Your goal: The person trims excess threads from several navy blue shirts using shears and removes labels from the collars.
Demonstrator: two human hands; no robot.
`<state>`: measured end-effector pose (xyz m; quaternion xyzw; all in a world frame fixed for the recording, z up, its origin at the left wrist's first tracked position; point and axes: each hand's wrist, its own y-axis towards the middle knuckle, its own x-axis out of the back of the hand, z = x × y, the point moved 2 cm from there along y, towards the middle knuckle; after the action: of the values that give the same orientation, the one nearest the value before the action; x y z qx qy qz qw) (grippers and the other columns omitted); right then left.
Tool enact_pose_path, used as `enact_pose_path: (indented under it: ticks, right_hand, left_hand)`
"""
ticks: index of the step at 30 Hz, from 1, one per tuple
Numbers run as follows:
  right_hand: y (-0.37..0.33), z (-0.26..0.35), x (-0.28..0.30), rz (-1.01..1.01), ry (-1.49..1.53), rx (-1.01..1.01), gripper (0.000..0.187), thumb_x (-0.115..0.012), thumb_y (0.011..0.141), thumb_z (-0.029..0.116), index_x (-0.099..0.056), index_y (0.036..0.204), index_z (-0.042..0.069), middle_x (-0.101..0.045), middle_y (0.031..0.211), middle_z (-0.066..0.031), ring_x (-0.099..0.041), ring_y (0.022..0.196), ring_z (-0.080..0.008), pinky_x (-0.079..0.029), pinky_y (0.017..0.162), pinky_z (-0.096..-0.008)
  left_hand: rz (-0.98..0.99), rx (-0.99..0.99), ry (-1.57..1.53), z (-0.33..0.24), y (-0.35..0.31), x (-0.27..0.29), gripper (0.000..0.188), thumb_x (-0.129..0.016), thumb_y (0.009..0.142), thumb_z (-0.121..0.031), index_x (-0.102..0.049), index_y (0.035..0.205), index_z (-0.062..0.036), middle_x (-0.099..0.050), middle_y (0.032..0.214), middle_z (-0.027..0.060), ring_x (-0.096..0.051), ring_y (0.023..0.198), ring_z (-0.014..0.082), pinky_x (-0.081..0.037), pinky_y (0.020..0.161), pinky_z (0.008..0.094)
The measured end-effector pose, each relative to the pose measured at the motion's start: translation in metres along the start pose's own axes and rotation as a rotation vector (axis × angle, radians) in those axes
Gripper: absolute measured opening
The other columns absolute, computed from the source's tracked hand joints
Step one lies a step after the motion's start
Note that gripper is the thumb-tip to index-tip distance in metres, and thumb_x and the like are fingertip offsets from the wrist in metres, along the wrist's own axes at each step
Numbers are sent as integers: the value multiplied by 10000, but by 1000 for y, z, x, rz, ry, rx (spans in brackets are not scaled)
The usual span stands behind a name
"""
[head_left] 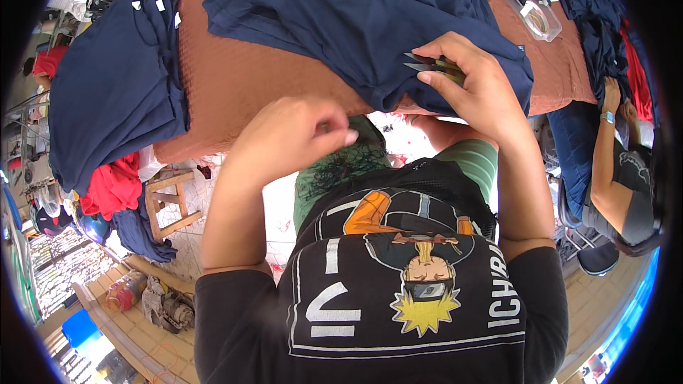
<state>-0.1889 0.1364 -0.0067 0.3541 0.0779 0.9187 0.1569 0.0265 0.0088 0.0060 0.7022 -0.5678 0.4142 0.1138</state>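
A navy blue garment [341,28] lies spread over the table, its near edge hanging toward my lap. Thread snips [427,67] with olive-yellow handles rest in my right hand [480,89], their two blades pointing left above the garment. The fingers of that hand are closed round the handles. My left hand [288,131] is in the air over the table's near edge, apart from the garment. Its fingers are curled in toward the thumb and slightly blurred; whatever they hold, if anything, cannot be made out. Dark thread scraps [341,167] lie on my lap.
A brown cloth [228,71] covers the table. Folded navy garments [117,82] are stacked at its left, above red cloth [114,186] and a wooden stool [171,203]. A clear plastic box [530,11] sits at the back right. Another person's arm [605,153] works among dark cloth at right.
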Motion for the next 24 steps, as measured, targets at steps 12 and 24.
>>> enact_pose_path:
  ticks: [12,24]
  right_hand:
    - [15,-2,-22,-32,86,58,189,-727,800,105,-653,932,-9,-647,839,-98,-637,759,-279,-491,716,-339]
    - [16,-5,-16,-189,160,-34,135,-726,832,97,-689,941,26,-633,822,-52,-608,724,-136,-478,705,-269]
  left_hand:
    - [-685,-25,-460,-11,49,-28,174,-553,830,41,-652,964,-10,-658,953,43,-608,823,96,-481,737,233]
    - [-244,-140,-1178,-11,37,-31,423,-551,880,69,-517,1297,5,-667,1114,101,-605,917,54,-494,786,192]
